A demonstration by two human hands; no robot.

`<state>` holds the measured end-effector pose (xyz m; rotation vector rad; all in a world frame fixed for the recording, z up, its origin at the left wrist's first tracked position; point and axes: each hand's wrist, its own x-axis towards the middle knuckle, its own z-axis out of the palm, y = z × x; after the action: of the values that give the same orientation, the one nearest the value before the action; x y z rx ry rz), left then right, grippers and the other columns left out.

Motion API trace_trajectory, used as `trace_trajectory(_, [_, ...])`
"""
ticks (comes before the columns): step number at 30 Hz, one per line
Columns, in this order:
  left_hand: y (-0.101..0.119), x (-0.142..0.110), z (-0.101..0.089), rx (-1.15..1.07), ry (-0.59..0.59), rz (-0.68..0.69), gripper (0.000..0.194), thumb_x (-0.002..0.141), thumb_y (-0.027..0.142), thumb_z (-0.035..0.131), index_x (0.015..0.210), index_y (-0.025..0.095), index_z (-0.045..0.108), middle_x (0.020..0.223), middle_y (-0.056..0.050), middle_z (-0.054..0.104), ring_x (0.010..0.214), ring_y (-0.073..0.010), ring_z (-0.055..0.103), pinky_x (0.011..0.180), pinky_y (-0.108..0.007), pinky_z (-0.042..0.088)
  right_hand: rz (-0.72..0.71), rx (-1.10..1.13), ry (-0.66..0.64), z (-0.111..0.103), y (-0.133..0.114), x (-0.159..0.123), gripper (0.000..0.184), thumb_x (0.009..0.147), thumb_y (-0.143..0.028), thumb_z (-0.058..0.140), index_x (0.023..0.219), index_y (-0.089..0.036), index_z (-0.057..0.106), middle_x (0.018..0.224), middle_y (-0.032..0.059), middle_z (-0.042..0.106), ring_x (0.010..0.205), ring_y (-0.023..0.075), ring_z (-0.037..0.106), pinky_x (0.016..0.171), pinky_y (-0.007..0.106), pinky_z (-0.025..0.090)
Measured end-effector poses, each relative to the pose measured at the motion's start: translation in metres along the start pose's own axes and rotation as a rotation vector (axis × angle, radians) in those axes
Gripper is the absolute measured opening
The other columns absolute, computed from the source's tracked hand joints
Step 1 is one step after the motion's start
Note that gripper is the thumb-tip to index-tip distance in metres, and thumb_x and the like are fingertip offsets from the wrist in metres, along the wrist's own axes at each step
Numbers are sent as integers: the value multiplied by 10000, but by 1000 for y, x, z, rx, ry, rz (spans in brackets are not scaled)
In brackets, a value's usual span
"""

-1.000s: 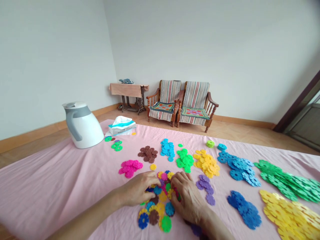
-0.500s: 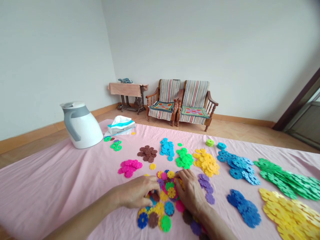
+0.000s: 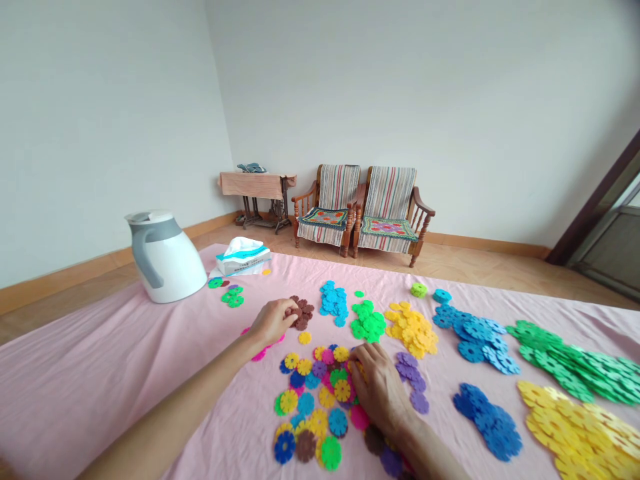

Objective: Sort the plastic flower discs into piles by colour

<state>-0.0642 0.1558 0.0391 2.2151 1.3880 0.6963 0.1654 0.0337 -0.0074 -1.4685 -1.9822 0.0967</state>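
Left hand (image 3: 273, 322) curls onto brown plastic flower discs (image 3: 302, 315); right hand (image 3: 377, 387), fingers bent, rests against the right edge of the multicoloured disc heap (image 3: 313, 400) (neither grip shows).

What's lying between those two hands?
A mixed heap of multicoloured plastic flower discs and one lone yellow disc lie between the left hand and right hand, in the head view.

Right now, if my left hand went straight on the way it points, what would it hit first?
The brown plastic flower pieces, which your left hand seems to touch, though depth is hard to judge.
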Motion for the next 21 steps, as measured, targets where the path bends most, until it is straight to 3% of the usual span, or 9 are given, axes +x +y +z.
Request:
trace_trajectory(3, [-4,7,-5,26,64,8,192,762,188,480,907,152,601,783,-21,589,706,-163,537,644,-256,394,1,-3,7,1,1,0,154,870,-146,425,770,-198,531,766,24,539,758,170,491,690,302,394])
trace_trajectory(6, [10,-10,-13,15,19,62,153,779,211,484,862,158,602,828,-17,593,673,-138,528,633,-239,396,3,-29,8,1,1,1,155,869,-146,425,772,-198,534,756,26,535,760,175,492,689,303,396])
trace_trajectory(9, [34,-41,-22,-17,-206,176,67,737,243,589,737,190,629,713,27,591,641,-120,530,594,-203,386,-4,-52,6,0,0,1,155,871,-148,420,781,-196,537,755,28,534,763,177,491,689,304,398])
trace_trajectory(11, [50,-64,-26,-14,-502,304,111,708,253,649,805,202,636,779,23,585,671,-119,540,585,-196,385,-10,-59,8,1,1,1,157,871,-148,419,777,-195,536,756,29,534,761,175,491,691,303,398])
trace_trajectory(13, [63,-85,-26,54,-592,388,229,661,274,710,863,216,619,794,22,572,717,-135,542,631,-210,393,-13,-62,8,1,1,1,159,870,-148,419,768,-193,533,752,29,533,757,173,490,691,301,398])
trace_trajectory(16, [73,-106,-20,179,-601,447,324,645,277,741,925,229,584,886,6,571,787,-166,541,674,-238,396,-16,-63,2,1,1,1,160,869,-149,416,763,-190,529,749,29,530,753,173,487,686,301,396])
trace_trajectory(21, [72,-116,-5,256,-564,432,223,718,249,696,904,231,575,893,2,563,785,-169,538,667,-247,396,-20,-57,-5,-1,0,0,167,877,-151,395,774,-191,521,773,35,536,759,178,478,685,311,395])
